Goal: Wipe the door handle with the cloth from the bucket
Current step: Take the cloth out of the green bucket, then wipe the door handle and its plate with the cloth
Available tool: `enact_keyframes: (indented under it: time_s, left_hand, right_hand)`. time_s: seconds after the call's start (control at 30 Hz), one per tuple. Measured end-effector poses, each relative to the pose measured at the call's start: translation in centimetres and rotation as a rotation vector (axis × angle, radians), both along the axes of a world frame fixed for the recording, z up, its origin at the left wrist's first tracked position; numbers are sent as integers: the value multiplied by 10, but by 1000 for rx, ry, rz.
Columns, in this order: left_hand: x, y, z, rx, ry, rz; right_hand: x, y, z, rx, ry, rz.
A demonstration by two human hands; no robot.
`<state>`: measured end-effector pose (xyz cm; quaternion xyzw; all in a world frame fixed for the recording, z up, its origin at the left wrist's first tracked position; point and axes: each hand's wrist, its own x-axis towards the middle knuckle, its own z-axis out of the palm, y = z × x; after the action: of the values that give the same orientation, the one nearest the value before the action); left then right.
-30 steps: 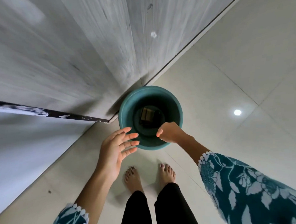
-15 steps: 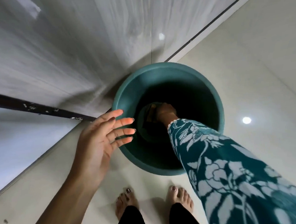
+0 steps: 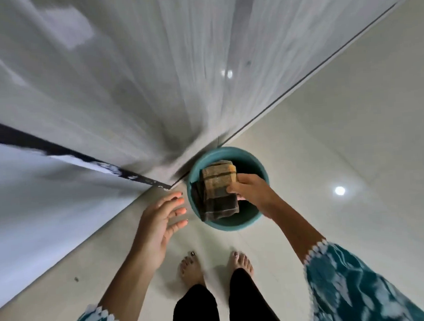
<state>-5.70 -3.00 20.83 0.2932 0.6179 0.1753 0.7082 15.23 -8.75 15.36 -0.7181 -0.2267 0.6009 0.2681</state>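
A teal bucket (image 3: 244, 223) stands on the floor against the foot of a grey door (image 3: 132, 85). My right hand (image 3: 254, 193) grips a folded brown and tan checked cloth (image 3: 218, 192) and holds it over the bucket's mouth. My left hand (image 3: 161, 219) hovers just left of the bucket with its fingers spread and nothing in it. No door handle is in view.
Pale glossy floor tiles (image 3: 341, 140) stretch to the right and toward me. A dark strip (image 3: 56, 150) runs along the door's edge on the left, beside a light wall (image 3: 35, 208). My bare feet (image 3: 212, 267) stand just short of the bucket.
My right hand went down into the bucket, closed on the cloth and lifted it out to the rim. The view pulled back up from the bucket. My left hand stayed beside it.
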Motion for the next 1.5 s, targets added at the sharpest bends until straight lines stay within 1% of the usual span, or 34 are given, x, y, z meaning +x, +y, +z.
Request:
enact_keyframes:
  time_s: [0.03, 0.1, 0.17, 0.2, 0.27, 0.33, 0.4, 0.5, 0.53, 0.6, 0.63, 0.67, 0.7, 0.73, 0.77, 0.83, 0.87, 0.9, 0.93, 0.97, 1.03, 1.07, 1.13, 1.23, 1.3, 1.4, 1.43, 1.5]
  left_hand:
    - [0, -2, 20, -22, 5, 11]
    - [-6, -9, 67, -60, -19, 68]
    - [-16, -14, 115, -101, -167, 119]
    - [-21, -16, 136, -124, -292, 125]
    - [-39, -21, 180, -107, -511, 171]
    - [-66, -28, 221, -81, -596, 263]
    - [-101, -34, 258, -49, -663, 321]
    - [-172, -50, 310, 67, -637, 364]
    - [-193, -54, 325, 108, -602, 333]
    - [-237, -66, 360, 215, -461, 216]
    - [-257, -73, 375, 273, -377, 160]
    - [-277, -79, 388, 323, -290, 121]
    - [-291, -84, 397, 354, -216, 127]
    - [-312, -90, 404, 388, -157, 196]
    - [-334, -98, 409, 418, -110, 295]
    - [-381, -109, 416, 463, -63, 486]
    - [-401, -114, 419, 482, -58, 546]
    - [-425, -121, 423, 506, -57, 588]
    - [-446, -128, 428, 535, -63, 610]
    - [-466, -133, 432, 557, -84, 620]
    - [-499, -140, 444, 566, -164, 625]
    - [-516, -144, 450, 551, -217, 635]
    - [-545, -149, 458, 515, -340, 628]
    - [-578, -150, 465, 521, -447, 593]
    - [-595, -148, 470, 549, -458, 577]
    - [-612, -143, 475, 596, -380, 559]
    - [-618, -142, 476, 612, -358, 569]
    - [-627, -139, 481, 649, -320, 578]
  right_hand:
    - [-2, -4, 33, 67, 122, -67]
    - [-11, -8, 105, 175, 280, -94]
    - [-27, -6, 172, 235, 367, -77]
    - [-36, -4, 198, 260, 408, -77]
    - [-60, 2, 253, 315, 457, -28]
    - [-87, 9, 299, 367, 445, 67]
    - [-115, 15, 337, 413, 384, 169]
    - [-168, 20, 394, 494, 267, 337]
    - [-185, 21, 409, 526, 219, 404]
    - [-231, 22, 438, 587, 123, 577]
    - [-257, 21, 450, 636, 44, 675]
    - [-284, 20, 461, 700, -46, 764]
    - [-308, 20, 468, 774, -136, 821]
    - [-338, 16, 474, 851, -230, 846]
    - [-367, 11, 479, 921, -332, 819]
    - [-423, -5, 487, 1073, -488, 614]
    - [-447, -14, 490, 1160, -503, 526]
    - [-476, -23, 494, 1251, -496, 522]
    - [-503, -31, 497, 1324, -497, 593]
    - [-529, -37, 498, 1367, -519, 709]
    - [-572, -45, 497, 1372, -629, 954]
    - [-591, -46, 498, 1356, -674, 1029]
    - [-620, -44, 500, 1350, -675, 1082]
    - [-649, -40, 506, 1382, -648, 1032]
    - [-663, -36, 514, 1434, -664, 979]
    - [-679, -21, 521, 1457, -630, 989]
    - [-684, -18, 523, 1458, -653, 1015]
    - [-698, -19, 524, 1461, -779, 1078]
